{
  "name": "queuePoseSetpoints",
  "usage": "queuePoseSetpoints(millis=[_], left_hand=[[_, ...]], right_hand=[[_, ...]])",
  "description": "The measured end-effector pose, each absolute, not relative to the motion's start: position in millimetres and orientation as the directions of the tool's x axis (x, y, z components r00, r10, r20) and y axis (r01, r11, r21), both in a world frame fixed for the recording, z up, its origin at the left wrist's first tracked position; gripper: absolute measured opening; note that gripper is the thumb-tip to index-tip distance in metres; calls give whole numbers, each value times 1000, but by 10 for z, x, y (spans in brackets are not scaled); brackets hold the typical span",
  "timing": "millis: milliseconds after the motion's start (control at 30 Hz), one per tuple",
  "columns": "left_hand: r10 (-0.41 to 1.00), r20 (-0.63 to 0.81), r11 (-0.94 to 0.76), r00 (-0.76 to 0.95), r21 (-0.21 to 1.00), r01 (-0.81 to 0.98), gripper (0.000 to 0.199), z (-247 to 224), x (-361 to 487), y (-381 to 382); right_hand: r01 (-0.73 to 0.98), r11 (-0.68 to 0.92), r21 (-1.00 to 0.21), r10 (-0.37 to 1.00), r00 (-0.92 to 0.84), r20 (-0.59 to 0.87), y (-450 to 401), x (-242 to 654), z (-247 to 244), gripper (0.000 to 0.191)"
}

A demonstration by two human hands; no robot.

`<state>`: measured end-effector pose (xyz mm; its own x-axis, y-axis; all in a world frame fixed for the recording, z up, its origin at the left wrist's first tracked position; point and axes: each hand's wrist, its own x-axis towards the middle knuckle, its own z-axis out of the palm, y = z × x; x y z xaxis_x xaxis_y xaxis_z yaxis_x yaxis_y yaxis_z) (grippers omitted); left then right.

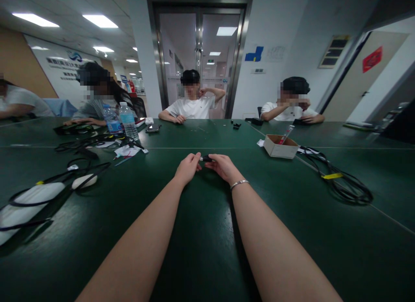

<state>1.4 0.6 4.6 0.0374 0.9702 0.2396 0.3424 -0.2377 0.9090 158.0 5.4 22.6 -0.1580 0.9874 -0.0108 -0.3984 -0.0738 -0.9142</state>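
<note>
Both my hands meet over the middle of the green table (pixel 207 215). Between them is a small dark object with a silvery end (pixel 205 159), held level. The fingers of my left hand (pixel 188 168) pinch its silvery left end. My right hand (pixel 223 167), with a silver bracelet on the wrist, grips the black right end. What exactly the object is cannot be made out, and my fingers hide part of it.
To the left are water bottles (pixel 129 122), crumpled papers (pixel 127 151), black cables and a white oblong item (pixel 30 204). A small box (pixel 281 147) and a coiled black cable (pixel 348 187) lie to the right. Several people sit across the table.
</note>
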Motion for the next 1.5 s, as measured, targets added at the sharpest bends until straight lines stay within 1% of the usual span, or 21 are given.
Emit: queuePoseSetpoints(millis=[100, 200, 400, 467, 600, 700, 800, 867, 933, 1000, 1033, 1100, 1167, 1233, 1300, 1367, 1433, 1500], left_hand=[[969, 242, -245, 45, 937, 249, 28, 62, 20, -11], [965, 256, -263, 60, 937, 230, 21, 77, 21, -24], [959, 282, -278, 27, 918, 284, 27, 90, 4, -28], [954, 300, -285, -6, 913, 290, 27, 94, -10, -22], [944, 322, -289, -73, 913, 286, 25, 96, -36, 0], [952, 291, -266, -98, 941, 210, 23, 102, -34, 8], [978, 203, -201, -55, 979, 40, 23, 128, -21, -7], [988, 156, -156, -4, 986, -59, 22, 152, -19, -24], [991, 133, -129, 24, 984, -123, 16, 168, -24, -36], [992, 123, -118, 29, 983, -140, 13, 168, -25, -38], [992, 119, -114, 30, 985, -129, 12, 160, -22, -35], [994, 109, -106, 32, 991, -79, 10, 135, -4, -24], [994, 109, -108, 27, 994, -23, 8, 109, 19, -15], [993, 111, -112, 41, 993, 23, 6, 100, 23, -30], [990, 88, -96, 107, 993, 65, 11, 122, -30, -103], [980, 29, -52, 197, 992, 114, 18, 173, -180, -269], [969, -36, -2, 243, 988, 155, 24, 237, -449, -547], [964, -96, 49, 249, 981, 188, 32, 289, -832, -921]], right_hand=[[-396, -64, -916, 989, -149, -5, 62, 1583, 222, 9], [-400, -57, -915, 987, -162, 9, 61, 1588, 221, 9], [-399, -60, -915, 981, -194, 20, 44, 1600, 229, 7], [-375, -51, -926, 978, -206, 30, 43, 1598, 225, 10], [-249, -4, -968, 978, -201, 48, 55, 1564, 204, 16], [-144, 18, -989, 977, -206, 48, 67, 1537, 195, 12], [-100, -9, -995, 975, -223, 14, 76, 1538, 190, 18], [-98, -3, -995, 971, -239, 21, 84, 1553, 184, 21], [-59, 23, -998, 966, -254, 37, 91, 1564, 180, 22], [48, 52, -998, 969, -244, 39, 88, 1552, 183, 22], [131, 66, -989, 973, -227, 34, 81, 1532, 188, 22], [333, 100, -937, 984, -170, 45, 51, 1467, 202, 22], [528, 142, -838, 989, -110, 98, 5, 1388, 216, 23], [654, 184, -734, 982, -89, 167, -49, 1344, 236, 22], [713, 231, -662, 971, -131, 199, -119, 1400, 289, 18], [726, 305, -616, 952, -243, 186, -239, 1605, 406, 12], [729, 391, -562, 917, -360, 172, -456, 1982, 592, 4], [812, 353, -464, 936, -308, 172, -793, 2510, 806, 1]])
